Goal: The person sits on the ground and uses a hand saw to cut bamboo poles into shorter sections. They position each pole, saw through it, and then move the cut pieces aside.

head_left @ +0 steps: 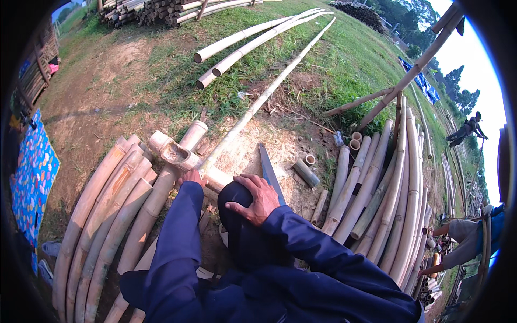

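My left hand is closed at the near end of a long, thin bamboo pole; the fingertips are hidden. That end lies across a short, thick bamboo piece with a notch cut in its top, set crosswise on a bamboo log. My right hand rests on my dark-clothed knee, fingers spread and holding nothing. Just beyond it a saw shows its grey blade; its handle is hidden behind my knee.
Thick bamboo poles lie at my left and right. Sawdust and short bamboo offcuts cover the ground ahead. Longer poles lie on the grass. A person stands far right; another person is nearer.
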`<state>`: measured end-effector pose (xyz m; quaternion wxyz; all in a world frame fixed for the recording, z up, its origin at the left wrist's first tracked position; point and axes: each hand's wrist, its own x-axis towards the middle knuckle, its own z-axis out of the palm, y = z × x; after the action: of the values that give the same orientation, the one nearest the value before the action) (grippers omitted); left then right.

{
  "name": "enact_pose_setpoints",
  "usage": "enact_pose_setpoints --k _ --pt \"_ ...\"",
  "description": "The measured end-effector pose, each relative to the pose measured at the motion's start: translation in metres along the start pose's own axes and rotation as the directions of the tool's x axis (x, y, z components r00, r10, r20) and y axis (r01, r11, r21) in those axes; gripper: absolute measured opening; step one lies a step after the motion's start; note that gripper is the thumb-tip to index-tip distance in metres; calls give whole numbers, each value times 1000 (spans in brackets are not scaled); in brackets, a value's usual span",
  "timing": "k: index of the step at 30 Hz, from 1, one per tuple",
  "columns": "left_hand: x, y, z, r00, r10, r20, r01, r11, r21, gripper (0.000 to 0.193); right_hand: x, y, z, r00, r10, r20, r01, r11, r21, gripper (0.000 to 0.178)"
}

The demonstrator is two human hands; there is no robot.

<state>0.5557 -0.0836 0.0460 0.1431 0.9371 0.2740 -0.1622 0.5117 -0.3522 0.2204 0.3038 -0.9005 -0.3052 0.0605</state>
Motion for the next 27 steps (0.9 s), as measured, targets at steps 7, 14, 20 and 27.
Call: enact_pose_setpoints --k 7,14,20,27 --pt "-23 -16 -37 985 70 -155 -83 994 -77 50 -1 -16 5 997 -58 52 58 998 14 81" --pt "-122 -117 -98 976 45 -211 -48 999 -8 47 -17 -9 -5 999 -33 21 32 999 38 83" --pt "-239 -304 -89 951 -161 -262 215 958 192 57 -23 -3 -6 998 -56 16 55 996 67 86" --pt "-420 -492 10 906 -347 -241 411 857 311 73 -17 1 0 995 -103 7 102 988 115 86"
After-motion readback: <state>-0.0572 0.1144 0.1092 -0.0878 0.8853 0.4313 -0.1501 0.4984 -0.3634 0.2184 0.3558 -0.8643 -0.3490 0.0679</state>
